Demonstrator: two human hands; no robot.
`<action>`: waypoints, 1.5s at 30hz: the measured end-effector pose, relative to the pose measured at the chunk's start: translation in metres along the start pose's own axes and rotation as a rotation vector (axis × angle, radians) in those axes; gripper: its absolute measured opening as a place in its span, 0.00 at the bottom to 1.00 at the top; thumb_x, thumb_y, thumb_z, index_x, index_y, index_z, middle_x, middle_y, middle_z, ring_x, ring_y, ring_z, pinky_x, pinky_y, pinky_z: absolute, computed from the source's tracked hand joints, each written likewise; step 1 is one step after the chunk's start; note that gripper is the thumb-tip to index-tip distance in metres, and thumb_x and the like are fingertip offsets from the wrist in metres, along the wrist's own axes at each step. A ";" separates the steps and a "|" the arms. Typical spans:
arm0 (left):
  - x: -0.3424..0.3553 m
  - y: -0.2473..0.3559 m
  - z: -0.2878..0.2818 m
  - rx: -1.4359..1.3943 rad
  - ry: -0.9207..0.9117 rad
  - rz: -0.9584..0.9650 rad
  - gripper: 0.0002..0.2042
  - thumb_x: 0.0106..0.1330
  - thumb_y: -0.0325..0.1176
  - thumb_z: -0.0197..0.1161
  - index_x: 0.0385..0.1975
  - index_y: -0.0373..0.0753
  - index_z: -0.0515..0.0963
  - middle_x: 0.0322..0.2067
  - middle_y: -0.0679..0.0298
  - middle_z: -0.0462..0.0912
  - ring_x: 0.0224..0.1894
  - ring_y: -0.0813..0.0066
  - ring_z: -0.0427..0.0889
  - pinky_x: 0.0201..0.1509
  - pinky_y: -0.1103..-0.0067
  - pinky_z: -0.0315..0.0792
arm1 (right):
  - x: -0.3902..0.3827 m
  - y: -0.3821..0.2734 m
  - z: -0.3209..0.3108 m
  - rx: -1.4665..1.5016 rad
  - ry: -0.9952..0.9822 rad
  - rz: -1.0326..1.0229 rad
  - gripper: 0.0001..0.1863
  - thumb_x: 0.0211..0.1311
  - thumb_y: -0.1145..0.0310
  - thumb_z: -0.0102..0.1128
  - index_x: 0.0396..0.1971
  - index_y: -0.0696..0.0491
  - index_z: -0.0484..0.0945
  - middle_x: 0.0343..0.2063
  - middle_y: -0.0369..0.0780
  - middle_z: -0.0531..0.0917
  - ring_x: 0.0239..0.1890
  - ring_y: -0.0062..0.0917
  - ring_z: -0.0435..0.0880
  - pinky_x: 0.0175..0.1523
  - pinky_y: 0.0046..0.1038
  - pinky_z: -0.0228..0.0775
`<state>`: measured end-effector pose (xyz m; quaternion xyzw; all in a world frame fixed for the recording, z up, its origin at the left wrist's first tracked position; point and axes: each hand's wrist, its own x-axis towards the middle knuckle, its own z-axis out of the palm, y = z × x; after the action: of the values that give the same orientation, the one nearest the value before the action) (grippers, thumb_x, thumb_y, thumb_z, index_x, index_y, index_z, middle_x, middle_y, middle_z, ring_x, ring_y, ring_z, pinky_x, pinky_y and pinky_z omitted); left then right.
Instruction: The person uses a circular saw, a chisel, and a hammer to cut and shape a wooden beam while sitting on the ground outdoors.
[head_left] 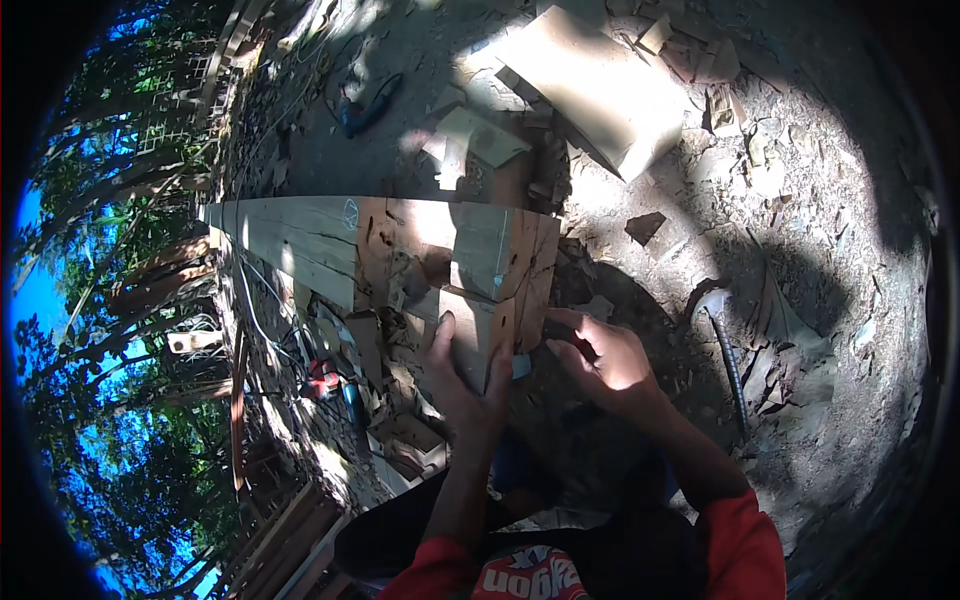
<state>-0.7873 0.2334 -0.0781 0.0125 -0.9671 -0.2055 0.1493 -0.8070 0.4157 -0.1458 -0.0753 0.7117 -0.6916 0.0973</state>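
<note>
Block (468, 325) in the left hand, at the plank's near edge

The left hand (465, 390) grips the block, thumb along its left side and fingers along its right. The block sits at the near edge of the plank (300, 235), close to its right end. The right hand (612, 368) is half open, thumb apart from the forefinger, with its fingertips just beside that end; whether they touch it, I cannot tell. Pale blue marks show on the plank, which stretches away to the left.

Farther out, a red tool (322, 380) lies on the left and a ridged rod (730, 370) on the right. Beyond the plank are a blue tool (353, 115) on the ground and, to the right, a broad sunlit board (595, 90). Scraps (765, 165) litter the dirt; trees (110, 420) fill the left side.
</note>
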 end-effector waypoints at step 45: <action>0.048 0.008 -0.025 -0.386 -0.369 -0.393 0.27 0.58 0.33 0.68 0.58 0.32 0.70 0.44 0.59 0.81 0.44 0.74 0.79 0.49 0.75 0.75 | -0.025 0.039 0.063 0.124 0.060 -0.048 0.33 0.61 0.71 0.57 0.69 0.48 0.63 0.39 0.45 0.83 0.39 0.39 0.84 0.47 0.36 0.78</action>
<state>-0.8255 0.2266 -0.0399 0.1329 -0.9001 -0.4087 -0.0715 -0.7668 0.3614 -0.1851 -0.0652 0.6681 -0.7385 0.0638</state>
